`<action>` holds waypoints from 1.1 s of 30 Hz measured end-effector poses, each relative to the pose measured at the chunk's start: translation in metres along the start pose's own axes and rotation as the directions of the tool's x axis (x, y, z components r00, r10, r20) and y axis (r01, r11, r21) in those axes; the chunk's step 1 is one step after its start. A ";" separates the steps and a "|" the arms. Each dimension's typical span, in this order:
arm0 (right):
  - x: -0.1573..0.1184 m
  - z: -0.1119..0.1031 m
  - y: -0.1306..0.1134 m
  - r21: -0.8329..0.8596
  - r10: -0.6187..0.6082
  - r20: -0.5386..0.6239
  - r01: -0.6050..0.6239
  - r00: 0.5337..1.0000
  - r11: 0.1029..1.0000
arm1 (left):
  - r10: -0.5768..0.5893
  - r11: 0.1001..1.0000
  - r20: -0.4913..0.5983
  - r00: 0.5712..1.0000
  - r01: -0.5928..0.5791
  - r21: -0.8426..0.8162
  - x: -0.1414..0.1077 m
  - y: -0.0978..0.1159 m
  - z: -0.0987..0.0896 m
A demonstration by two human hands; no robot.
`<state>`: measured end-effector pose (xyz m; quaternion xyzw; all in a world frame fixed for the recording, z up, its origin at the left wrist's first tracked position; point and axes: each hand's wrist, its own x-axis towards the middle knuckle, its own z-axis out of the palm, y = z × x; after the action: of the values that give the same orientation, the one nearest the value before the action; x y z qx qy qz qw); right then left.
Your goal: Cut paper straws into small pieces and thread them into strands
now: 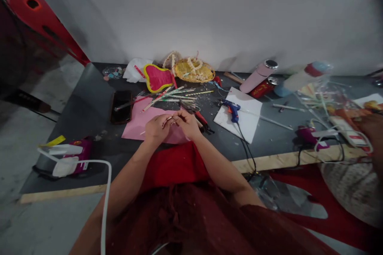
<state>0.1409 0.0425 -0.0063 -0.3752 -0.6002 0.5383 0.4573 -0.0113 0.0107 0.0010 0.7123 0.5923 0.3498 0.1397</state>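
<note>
My left hand (157, 129) is closed, its thumb and fingers pinching a small, thin, pale piece (169, 118) whose kind I cannot make out. Meeting it from the right, my right hand (188, 124) has its fingertips pinched at the same piece. Both hands are above a sheet of pink paper (136, 127) on the dark table. Just beyond them lie several patterned paper strips (175, 96). Red-handled pliers (201, 118) rest right beside my right hand, partly hidden by it.
A blue glue gun (231, 109) lies on a white board (253, 127), its cord running over the table edge. Farther back are a wicker basket (181, 72), a pink bottle (259, 75) and a red can (263, 87). A phone (121, 106) lies left. Another person's arm (369, 131) shows at right.
</note>
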 end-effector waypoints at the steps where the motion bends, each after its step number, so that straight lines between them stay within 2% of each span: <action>1: 0.000 -0.001 -0.001 0.003 -0.021 0.016 0.020 1.000 1.000 | 0.002 1.000 -0.005 1.000 -0.002 -0.006 0.000 -0.001 0.000; 4: -0.001 -0.003 -0.003 0.019 -0.041 0.036 0.040 0.999 0.999 | 0.028 0.998 -0.035 0.999 -0.030 -0.059 -0.001 -0.003 0.000; 8: -0.002 -0.005 -0.003 -0.021 -0.046 0.005 0.046 0.999 0.999 | 0.060 0.987 -0.133 0.989 -0.078 -0.141 -0.001 -0.004 -0.001; 12: -0.003 -0.005 -0.004 -0.044 -0.074 0.060 0.077 0.995 0.996 | 0.102 0.984 -0.175 0.979 -0.125 -0.127 0.000 -0.006 -0.001; 19: -0.005 -0.006 0.001 -0.139 -0.107 0.078 0.118 0.991 0.983 | 0.248 0.961 -0.197 0.949 -0.266 -0.073 0.001 -0.010 -0.001; 24: -0.005 -0.009 0.000 -0.244 -0.112 0.122 0.139 0.986 0.960 | 0.269 0.957 -0.164 0.949 -0.283 -0.067 0.000 -0.012 0.000; 26: -0.004 -0.016 -0.003 -0.405 -0.124 0.120 0.162 0.985 0.900 | 0.268 0.958 -0.159 0.950 -0.280 -0.055 0.000 -0.013 0.000; 27: -0.003 -0.021 -0.005 -0.510 -0.135 0.111 0.173 0.985 0.842 | 0.268 0.959 -0.165 0.949 -0.279 -0.046 0.000 -0.014 0.000; 29: -0.002 -0.033 -0.010 -0.732 -0.153 0.038 0.131 0.988 0.668 | 0.255 0.964 -0.193 0.948 -0.265 -0.028 0.000 -0.015 0.000; 31: -0.002 -0.047 -0.015 -0.877 -0.088 -0.081 -0.029 0.993 0.479 | 0.235 0.969 -0.213 0.948 -0.246 -0.024 0.000 -0.015 -0.001; 33: -0.004 -0.056 -0.020 -0.925 0.010 -0.196 -0.189 0.980 0.331 | 0.226 0.971 -0.207 0.952 -0.238 -0.033 0.001 -0.014 -0.001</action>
<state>0.1960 0.0532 0.0126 -0.6462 -0.7386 0.0908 0.1692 -0.0219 0.0147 -0.0067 0.7334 0.5054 0.4511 0.0572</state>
